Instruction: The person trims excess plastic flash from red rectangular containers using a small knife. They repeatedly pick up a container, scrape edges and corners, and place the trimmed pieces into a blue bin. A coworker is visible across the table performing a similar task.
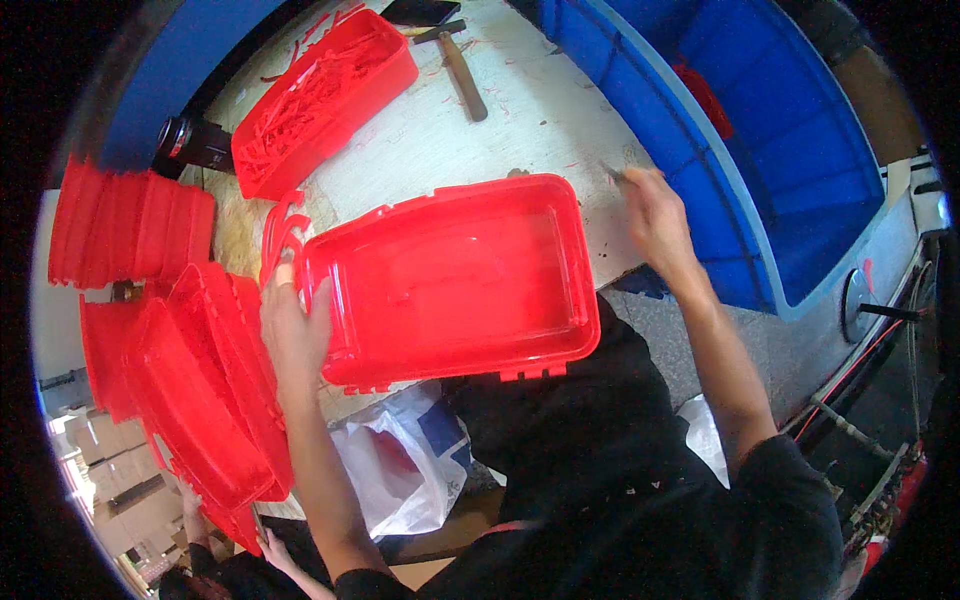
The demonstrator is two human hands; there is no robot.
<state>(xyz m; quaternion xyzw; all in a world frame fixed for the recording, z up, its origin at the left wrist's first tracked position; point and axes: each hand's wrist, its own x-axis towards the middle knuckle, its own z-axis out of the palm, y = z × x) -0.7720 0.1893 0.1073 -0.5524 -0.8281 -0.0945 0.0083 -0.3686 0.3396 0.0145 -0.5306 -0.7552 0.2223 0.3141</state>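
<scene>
In front of me an open red plastic box (455,285) lies across the near part of the worktable, its hinge tabs toward me. My left hand (295,335) is at the box's left end, its thumb against the wall. A looped red plastic strip (283,232) rises from its closed fingertips. Right of the box, my right hand (658,215) is closed around a small tool, of which only a dark pointed tip (613,173) shows; its kind is hidden. That tip is apart from the box, above the table.
A red bin (330,100) full of red scraps stands far left, near a hammer (462,75). Stacked red boxes (130,225) and more red boxes (200,390) crowd the left. A large blue crate (740,200) borders the right. A co-worker's hand (280,552) shows lower left.
</scene>
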